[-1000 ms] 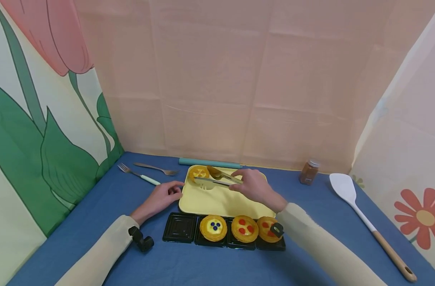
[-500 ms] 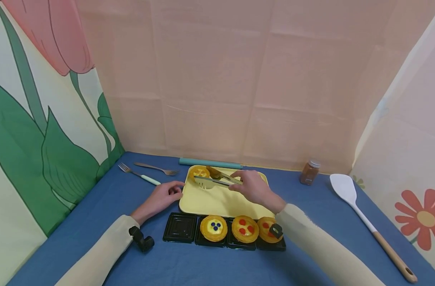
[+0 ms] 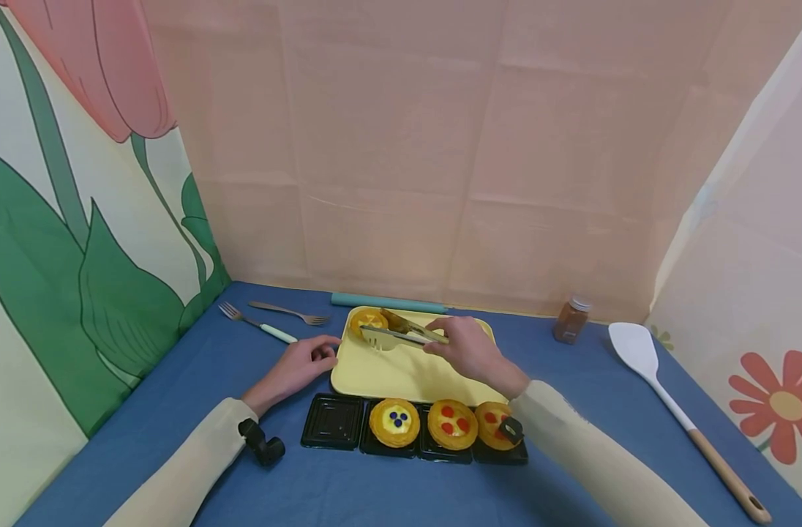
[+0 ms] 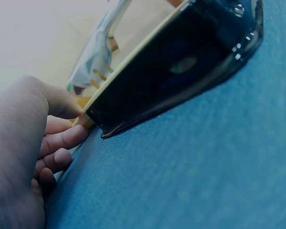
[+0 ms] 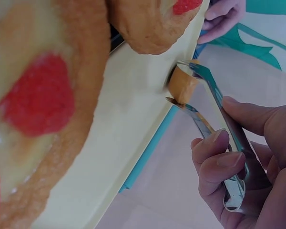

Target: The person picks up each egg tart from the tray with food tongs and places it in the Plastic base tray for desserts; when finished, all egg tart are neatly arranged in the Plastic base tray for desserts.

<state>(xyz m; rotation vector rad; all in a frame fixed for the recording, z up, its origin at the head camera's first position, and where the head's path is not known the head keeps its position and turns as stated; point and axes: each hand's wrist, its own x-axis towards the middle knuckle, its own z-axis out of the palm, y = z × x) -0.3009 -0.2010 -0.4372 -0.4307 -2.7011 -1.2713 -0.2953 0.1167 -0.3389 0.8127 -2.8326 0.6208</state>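
Note:
My right hand [image 3: 470,350] holds metal tongs [image 5: 229,126] over the pale yellow tray [image 3: 401,373]. The tongs' two tips stand on either side of a small tart [image 3: 369,319] with a yellow top, in the tray's far left corner. In the right wrist view the tart's golden side [image 5: 182,86] shows between the tips; whether both touch it I cannot tell. My left hand [image 3: 298,366] is at the tray's left edge, and the left wrist view shows its thumb [image 4: 64,102] and forefinger pinching the rim.
Black square trays [image 3: 333,422] line the near side; a blueberry-topped tart [image 3: 394,422] and two red-topped tarts [image 3: 452,424] sit in them. Two forks [image 3: 269,329] lie left, a teal stick [image 3: 388,301] behind, a small jar [image 3: 571,320] and white spatula [image 3: 633,349] right.
The tongs' tips have drawn slightly closer together around the small tart. Both hands stay in nearly the same place, and the head view has shifted a little.

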